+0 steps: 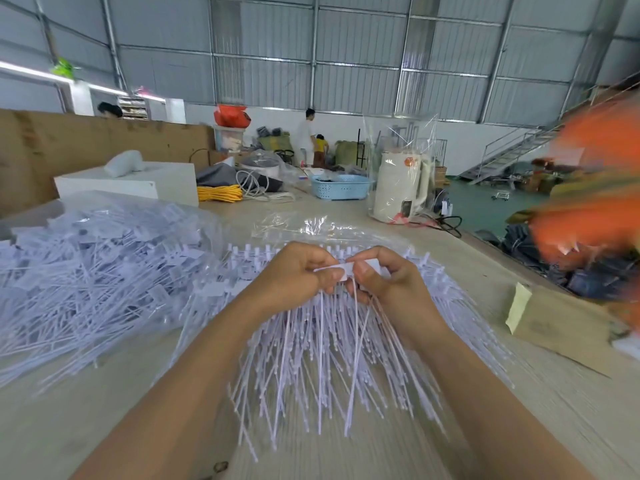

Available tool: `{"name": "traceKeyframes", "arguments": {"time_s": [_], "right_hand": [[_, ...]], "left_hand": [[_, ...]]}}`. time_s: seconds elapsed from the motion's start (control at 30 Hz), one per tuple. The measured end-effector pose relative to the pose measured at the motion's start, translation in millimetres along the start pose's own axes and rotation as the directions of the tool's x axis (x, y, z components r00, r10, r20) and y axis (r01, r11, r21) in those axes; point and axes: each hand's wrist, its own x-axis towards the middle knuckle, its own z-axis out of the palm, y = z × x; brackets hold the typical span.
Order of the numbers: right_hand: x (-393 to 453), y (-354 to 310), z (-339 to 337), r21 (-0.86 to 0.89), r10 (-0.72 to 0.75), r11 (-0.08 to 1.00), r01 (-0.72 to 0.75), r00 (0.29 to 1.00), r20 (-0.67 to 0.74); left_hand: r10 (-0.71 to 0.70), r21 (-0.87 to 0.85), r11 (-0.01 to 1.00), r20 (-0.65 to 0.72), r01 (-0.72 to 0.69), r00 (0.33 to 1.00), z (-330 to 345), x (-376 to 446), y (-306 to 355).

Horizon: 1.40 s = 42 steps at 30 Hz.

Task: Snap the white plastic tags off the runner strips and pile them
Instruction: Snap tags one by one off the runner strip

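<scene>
Head cam, looking fwd and down over a pale wood table [485, 299]. Both hands meet at centre frame, just above a fanned bundle of white tags still on their runner strips [311, 358], thin tails spreading toward the viewer. Left hand [298, 275] has fingers curled, pinching the flat white head of one tag [341, 270]; right hand [384, 275] pinches the same tag from the other side, thumb on top, index bent over it. The two hands nearly touch, w/ the tag head between thumbs. Several tails hang down from the grip, betw. the wrists.

Left of the hands, a big loose pile of tags [90, 265] lies on the table, partly on or under clear plastic film. More clear film [304, 226] sits behind the bundle.

Further back: white box [138, 185], yellow cord coil [220, 194], blue basket [341, 187], and a white appliance wrapped in clear plastic [401, 188]. Cardboard piece w/ tape [554, 323] lies at the right edge of the table. Orange blur at far right, can't tell what it is. Two people stand far off by the back wall.
</scene>
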Motion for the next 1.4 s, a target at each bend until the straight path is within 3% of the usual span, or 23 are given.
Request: {"name": "traceKeyframes", "arguments": {"time_s": [0.13,0.33,0.47,0.53,0.63,0.7,0.77,0.83,0.93,1.03,1.13,1.17,1.2,1.27,1.3,1.4], "right_hand": [[0,0,-7,0.001,-0.021,1.000,0.021,0.995,0.093],[-2,3,-1,-0.082,-0.241,0.965,0.248,0.967,0.082],[-3,-2,2,-0.243,-0.474,0.826,0.508,0.860,0.190],[-4,-4,1,-0.274,-0.524,0.792,0.545,0.838,0.154],[-5,-6,4,-0.198,-0.396,0.898,0.394,0.918,0.031],[-1,-7,-4,-0.063,-0.238,0.971,0.231,0.961,-0.139],[6,-14,-30,0.148,-0.038,0.984,0.098,0.932,-0.361],[10,-19,-54,0.281,0.078,0.958,0.065,0.880,-0.468],[13,-17,-63,0.414,0.089,0.906,0.086,0.919,-0.385],[14,-20,-59,0.635,0.093,0.769,0.078,0.968,-0.231],[15,-22,-64,0.770,0.174,0.637,0.029,0.968,-0.181],[15,-21,-67,0.762,0.213,0.648,-0.002,0.961,-0.178],[16,-20,-68,0.676,0.254,0.733,-0.075,0.952,-0.169],[18,-18,-59,0.217,0.305,0.938,-0.270,0.942,-0.143],[19,-14,-48,0.051,0.329,0.944,-0.325,0.937,-0.119],[15,-7,-15,0.030,0.392,0.920,-0.391,0.917,-0.081]], "left_hand": [[-0.035,-0.099,0.994,0.008,0.036,0.999,1,-1,4],[-0.120,-0.282,0.949,0.079,0.138,0.990,-2,-1,6],[-0.158,-0.403,0.890,0.172,0.216,0.972,-4,-3,6],[-0.143,-0.414,0.885,0.192,0.212,0.971,-4,-2,9],[-0.141,-0.407,0.892,0.165,0.198,0.976,0,0,14],[-0.136,-0.358,0.917,0.137,0.177,0.981,0,0,14],[-0.130,-0.294,0.943,0.105,0.155,0.986,-2,-2,9],[-0.115,-0.234,0.965,0.043,0.122,0.992,-3,-2,5],[-0.055,-0.096,0.994,0.004,0.055,0.998,9,-2,5],[-0.051,-0.036,0.998,0.026,0.052,0.998,15,-3,7],[-0.037,-0.043,0.998,0.059,0.040,0.998,10,-5,6],[-0.032,-0.045,0.998,0.070,0.035,0.997,10,-5,6],[-0.027,-0.041,0.999,0.073,0.030,0.997,11,-5,5],[-0.004,-0.020,1.000,0.051,0.005,0.999,12,-6,3],[0.013,-0.015,1.000,0.032,-0.012,0.999,12,-6,2],[0.078,-0.008,0.997,-0.033,-0.078,0.996,11,-4,1]]}}
